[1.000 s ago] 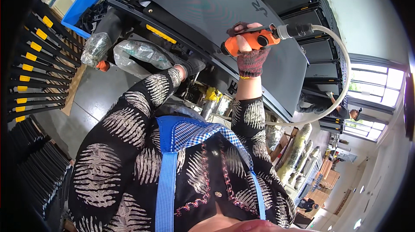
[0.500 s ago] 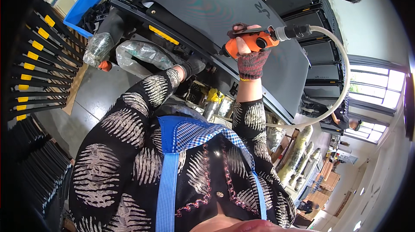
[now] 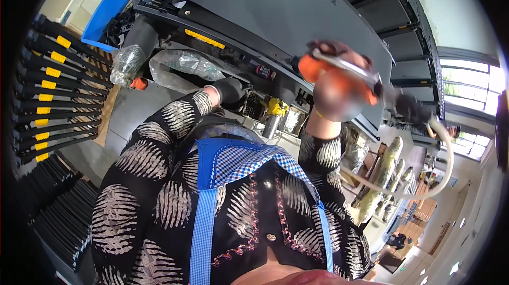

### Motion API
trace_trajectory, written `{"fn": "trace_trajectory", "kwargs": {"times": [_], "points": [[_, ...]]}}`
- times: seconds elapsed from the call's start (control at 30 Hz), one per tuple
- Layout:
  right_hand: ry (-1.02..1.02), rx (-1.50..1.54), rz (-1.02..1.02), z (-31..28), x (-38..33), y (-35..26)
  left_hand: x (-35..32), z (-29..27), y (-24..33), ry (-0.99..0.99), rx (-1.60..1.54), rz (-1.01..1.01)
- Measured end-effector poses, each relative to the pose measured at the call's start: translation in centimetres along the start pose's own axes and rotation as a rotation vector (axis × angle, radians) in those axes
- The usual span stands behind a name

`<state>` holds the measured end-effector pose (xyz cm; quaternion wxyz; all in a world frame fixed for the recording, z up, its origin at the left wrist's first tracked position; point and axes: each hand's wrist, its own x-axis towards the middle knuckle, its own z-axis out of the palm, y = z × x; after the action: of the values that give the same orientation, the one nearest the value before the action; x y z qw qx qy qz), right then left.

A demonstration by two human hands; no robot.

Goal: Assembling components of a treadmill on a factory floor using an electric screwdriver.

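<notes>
The right hand (image 3: 342, 91), blurred, is wrapped round an orange tool (image 3: 313, 68) near the edge of the grey panel (image 3: 265, 9), well apart from the left hand (image 3: 230, 92), whose grip cannot be made out.

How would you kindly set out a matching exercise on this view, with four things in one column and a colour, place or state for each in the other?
Column one
1. Power tool
2. Left hand
3. Bin
4. Labels on the row of bars

Column two
A. Blue, towards the upper left of the view
B. Yellow, towards the left edge of the view
C. Orange, partly blurred
D. Covered by a dark glove

Right pairs: 1-C; 2-D; 3-A; 4-B.
</notes>
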<state>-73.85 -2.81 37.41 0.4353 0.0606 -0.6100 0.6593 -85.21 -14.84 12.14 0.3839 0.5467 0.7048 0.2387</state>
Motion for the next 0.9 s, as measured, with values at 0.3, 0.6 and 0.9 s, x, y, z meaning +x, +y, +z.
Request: {"fn": "trace_trajectory", "kwargs": {"times": [0.3, 0.6, 0.9], "points": [[0.306, -0.088, -0.077, -1.4, -12.5, -5.2, 3.1, 4.0, -0.6, -0.117, 0.533, -0.001], [0.773, -0.302, -0.096, 0.2, -23.7, -12.7, 1.0, -0.5, -0.1, 0.046, 0.202, 0.097], [0.779, -0.227, -0.216, 1.8, -25.5, -15.3, -5.7, -3.3, 7.4, -0.566, -1.431, -0.338]]}}
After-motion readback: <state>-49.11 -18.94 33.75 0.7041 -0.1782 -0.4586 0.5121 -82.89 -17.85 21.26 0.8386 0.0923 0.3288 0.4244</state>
